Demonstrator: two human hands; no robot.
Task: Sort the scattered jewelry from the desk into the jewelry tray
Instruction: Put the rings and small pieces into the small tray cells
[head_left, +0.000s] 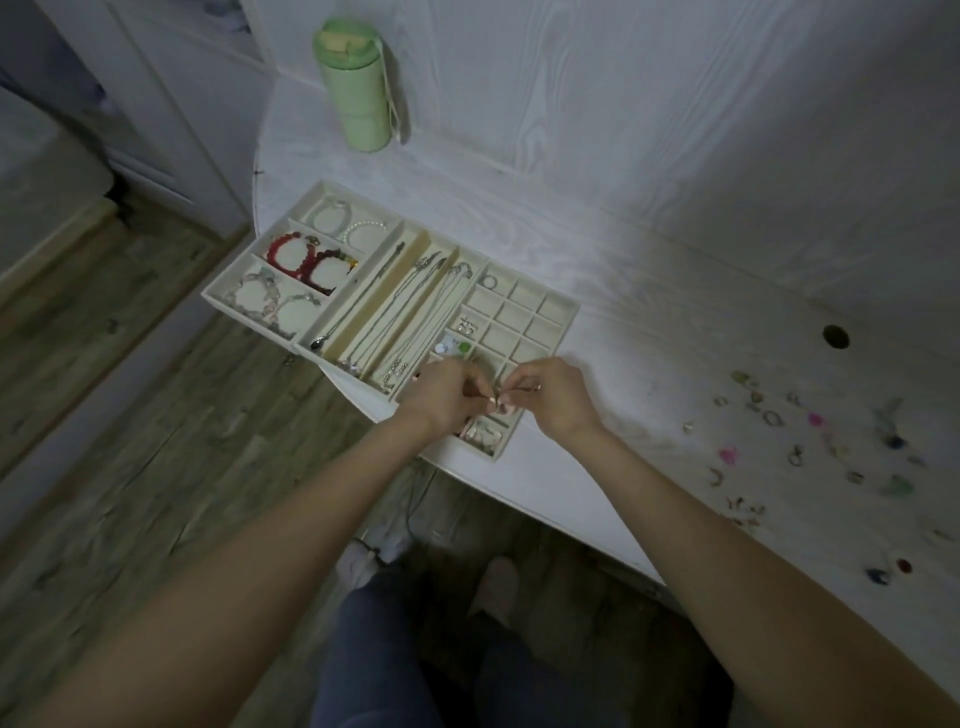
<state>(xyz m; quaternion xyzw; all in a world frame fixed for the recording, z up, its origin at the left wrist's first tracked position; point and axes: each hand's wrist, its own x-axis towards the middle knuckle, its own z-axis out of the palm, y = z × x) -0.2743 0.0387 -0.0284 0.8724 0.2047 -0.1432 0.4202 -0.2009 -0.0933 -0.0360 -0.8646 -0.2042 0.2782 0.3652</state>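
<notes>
A cream jewelry tray lies on the white desk, with bracelets in its left compartments, necklaces in the long middle slots and a few small pieces in the grid at its right. Over the grid's near cells, my left hand and my right hand meet fingertip to fingertip, both pinching one small piece of jewelry; it is too small to identify. Scattered rings and earrings lie on the desk to the right.
A green bottle stands at the back of the desk by the wall. A cable hole is in the desk top at the right. The desk's curved edge runs just below the tray, with wood floor beyond.
</notes>
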